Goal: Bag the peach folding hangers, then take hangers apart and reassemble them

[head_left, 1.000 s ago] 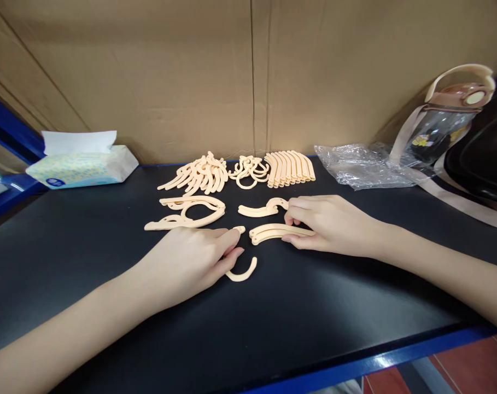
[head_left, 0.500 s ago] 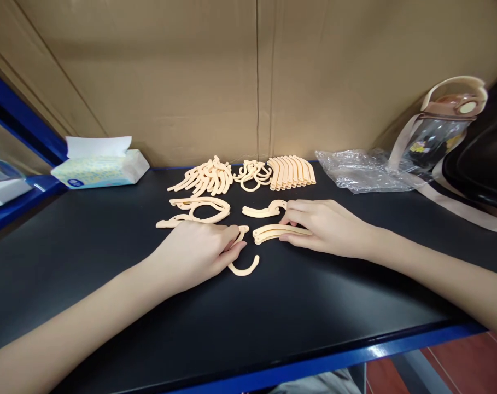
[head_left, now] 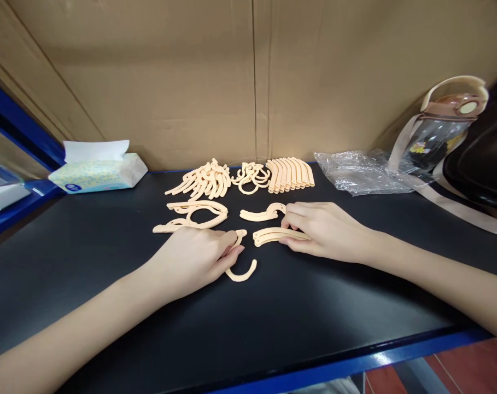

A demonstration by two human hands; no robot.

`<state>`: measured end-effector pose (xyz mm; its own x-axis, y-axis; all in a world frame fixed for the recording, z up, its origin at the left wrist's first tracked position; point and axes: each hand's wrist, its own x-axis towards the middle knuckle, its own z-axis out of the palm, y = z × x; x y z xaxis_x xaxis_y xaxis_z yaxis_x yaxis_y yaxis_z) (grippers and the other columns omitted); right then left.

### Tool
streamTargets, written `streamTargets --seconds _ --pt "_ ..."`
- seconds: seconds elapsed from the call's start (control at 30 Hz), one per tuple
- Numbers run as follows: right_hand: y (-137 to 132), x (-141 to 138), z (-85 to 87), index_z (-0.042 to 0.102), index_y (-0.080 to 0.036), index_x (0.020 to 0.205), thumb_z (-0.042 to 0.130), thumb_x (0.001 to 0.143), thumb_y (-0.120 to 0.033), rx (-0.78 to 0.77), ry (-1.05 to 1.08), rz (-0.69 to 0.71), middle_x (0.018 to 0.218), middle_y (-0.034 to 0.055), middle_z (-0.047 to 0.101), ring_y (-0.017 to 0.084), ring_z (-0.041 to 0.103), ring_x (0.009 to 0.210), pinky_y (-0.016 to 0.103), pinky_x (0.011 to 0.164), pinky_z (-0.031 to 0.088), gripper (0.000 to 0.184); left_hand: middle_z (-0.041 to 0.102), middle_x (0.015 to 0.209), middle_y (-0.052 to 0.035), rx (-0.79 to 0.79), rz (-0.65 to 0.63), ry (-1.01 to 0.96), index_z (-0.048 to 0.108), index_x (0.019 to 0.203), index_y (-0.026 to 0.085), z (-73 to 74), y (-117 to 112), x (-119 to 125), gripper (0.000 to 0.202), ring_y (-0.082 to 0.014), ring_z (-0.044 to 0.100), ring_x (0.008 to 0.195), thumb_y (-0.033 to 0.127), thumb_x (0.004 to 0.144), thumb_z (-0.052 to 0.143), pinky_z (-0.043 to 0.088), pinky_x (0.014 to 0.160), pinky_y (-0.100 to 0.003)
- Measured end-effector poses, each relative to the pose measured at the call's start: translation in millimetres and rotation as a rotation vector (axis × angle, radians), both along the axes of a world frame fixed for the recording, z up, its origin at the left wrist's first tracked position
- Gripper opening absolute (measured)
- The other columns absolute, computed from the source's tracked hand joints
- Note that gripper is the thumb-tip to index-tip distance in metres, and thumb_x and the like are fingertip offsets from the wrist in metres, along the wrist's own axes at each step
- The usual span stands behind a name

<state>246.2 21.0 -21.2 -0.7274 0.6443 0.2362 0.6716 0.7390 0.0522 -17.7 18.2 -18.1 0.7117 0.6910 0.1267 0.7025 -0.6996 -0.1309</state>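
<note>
Cream plastic folding-hanger parts lie around both hands. My left hand (head_left: 194, 253) is closed on a hanger piece (head_left: 242, 234), whose end pokes out past the fingertips; most of it is hidden. A curved hook (head_left: 240, 278) shows below those fingers, and I cannot tell whether it joins that piece. With thumb and fingers, my right hand (head_left: 328, 229) pinches a pair of curved hanger arms (head_left: 268, 235) lying side by side. Just behind them lies another hanger arm (head_left: 256, 216) with a curled end, partly under the right fingers. Folded hangers (head_left: 207, 221) rest behind my left hand.
At the back are a heap of hanger arms (head_left: 205, 183), a cluster of hooks (head_left: 252, 176) and a neat row of arms (head_left: 290, 174). A tissue pack (head_left: 98, 172) stands left; a clear plastic bag (head_left: 355, 172) and strapped water bottle (head_left: 440, 137) are right. Cardboard (head_left: 170, 82) walls the back.
The view has shifted slightly, so the left-side things appear a little lower. Both hands keep their grips with hardly any movement.
</note>
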Motion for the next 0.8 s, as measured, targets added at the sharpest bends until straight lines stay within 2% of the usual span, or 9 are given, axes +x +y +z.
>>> streamTargets --seconds 0.23,0.53,0.8 --pt "0.1 -2.1 0.3 0.063 -0.014 0.089 0.053 0.097 -0.036 -0.011 0.021 -0.004 0.089 0.0048 0.064 0.017 0.061 0.075 0.028 0.064 0.041 0.025 0.054 0.052 0.0022 0.013 0.005 0.039 0.047 0.065 0.020 -1.7 1.4 -0.4 0.033 -0.0128 0.049 0.044 0.032 0.096 0.044 0.020 0.047 -0.026" --pt "-0.8 -2.3 -1.7 0.062 -0.016 0.090 0.051 0.098 -0.041 -0.032 0.032 0.013 0.090 0.0051 0.064 0.017 0.061 0.075 0.028 0.066 0.042 0.028 0.048 0.048 0.0052 0.024 0.010 -0.046 0.048 0.067 0.021 -7.0 2.6 -4.1 0.027 -0.0119 0.043 0.039 0.031 0.092 0.044 0.022 0.045 -0.026" --pt "-0.5 -4.1 -1.5 0.061 -0.016 0.090 0.049 0.098 -0.040 -0.002 0.006 0.017 0.091 0.0055 0.064 0.017 0.061 0.075 0.029 0.066 0.043 0.029 0.051 0.048 0.0034 -0.008 0.010 0.044 0.044 0.064 0.020 3.9 -2.6 -1.1 0.026 -0.0130 0.047 0.039 0.023 0.089 0.044 0.019 0.044 -0.026"
